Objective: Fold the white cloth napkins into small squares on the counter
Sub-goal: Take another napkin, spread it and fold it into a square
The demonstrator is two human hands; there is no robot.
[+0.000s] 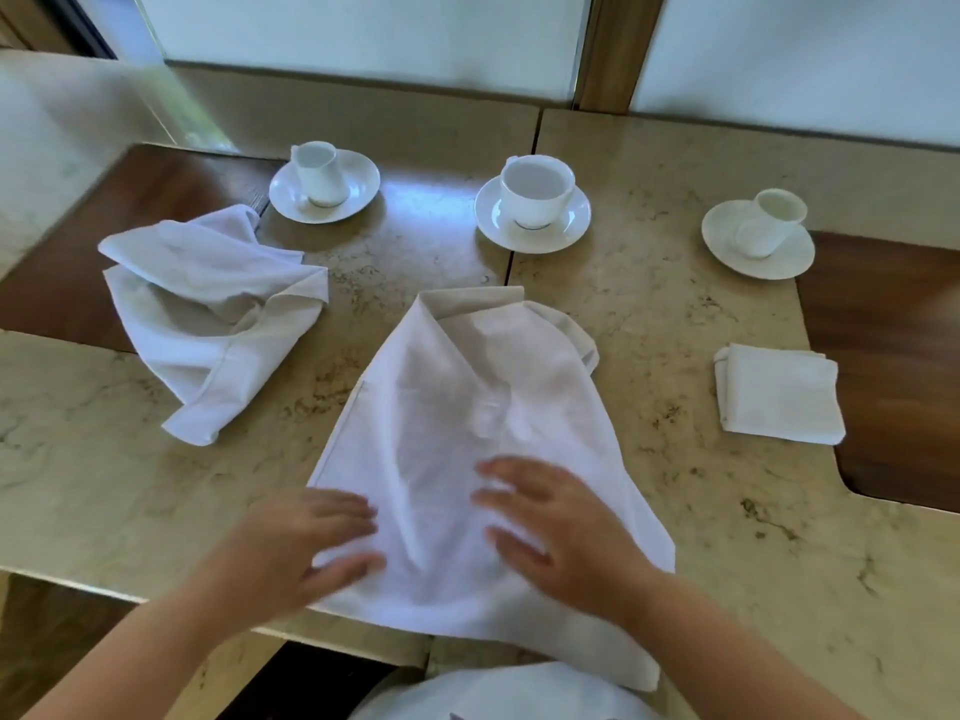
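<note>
A large white napkin (457, 407) lies loosely spread in the middle of the marble counter (675, 314), its near corner hanging over the front edge. My left hand (306, 543) rests flat on its near left part with fingers apart. On its near right part lies my right hand (556, 527), also flat and spread. Neither hand grips the cloth. A crumpled white napkin (208, 314) sits at the left. A napkin folded into a small square (779, 392) lies at the right.
Three white cups on saucers stand along the back: left (323, 181), middle (534, 202), right (761, 233). Dark wooden inlays sit at the left (67, 283) and right (893, 366) of the counter. A window wall runs behind.
</note>
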